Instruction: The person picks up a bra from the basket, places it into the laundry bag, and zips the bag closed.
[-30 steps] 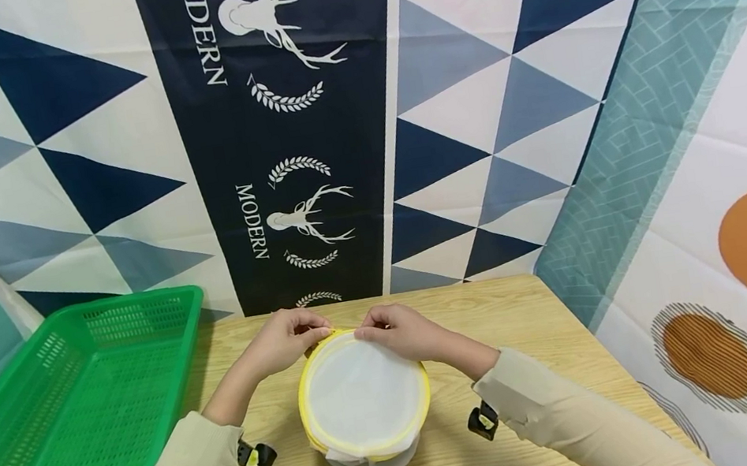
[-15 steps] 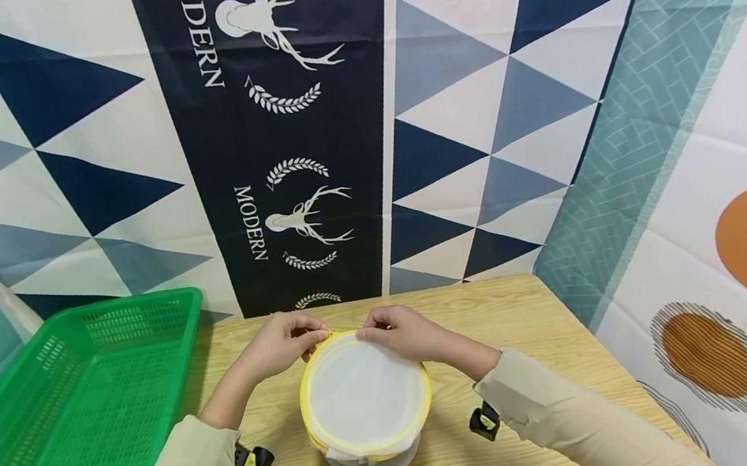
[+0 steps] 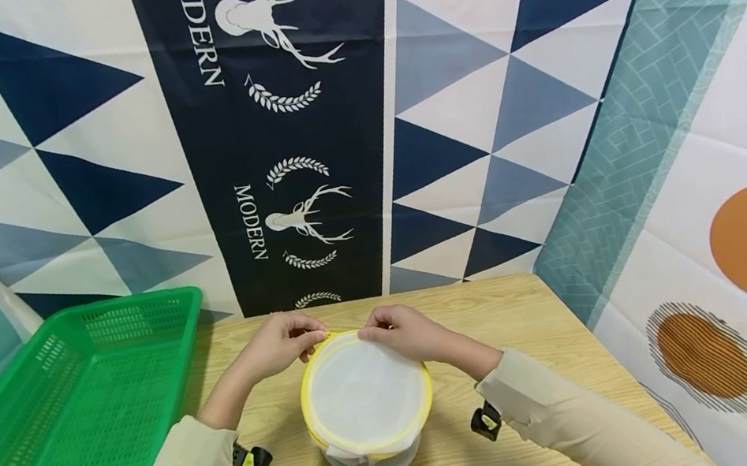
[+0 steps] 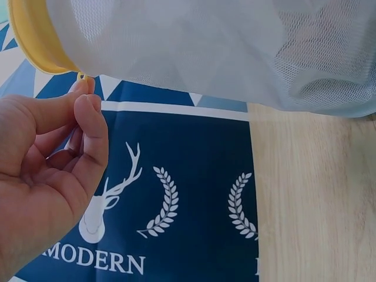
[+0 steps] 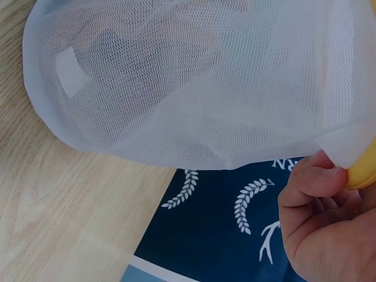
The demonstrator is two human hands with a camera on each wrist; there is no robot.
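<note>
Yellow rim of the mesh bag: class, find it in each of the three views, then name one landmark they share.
Head: yellow rim ringing the bag's top, bottom centre.
Left wrist: yellow rim, top left, above the left hand.
Right wrist: yellow rim, right edge.
Shared landmark: white mesh.

green basket (image 3: 75, 402) left on wooden table (image 3: 522, 323) | patterned curtains (image 3: 286, 118) behind

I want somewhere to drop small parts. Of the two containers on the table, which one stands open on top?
The green basket at the table's left: its top is open. The yellow-rimmed mesh bag between the hands is closed by white mesh.
</note>
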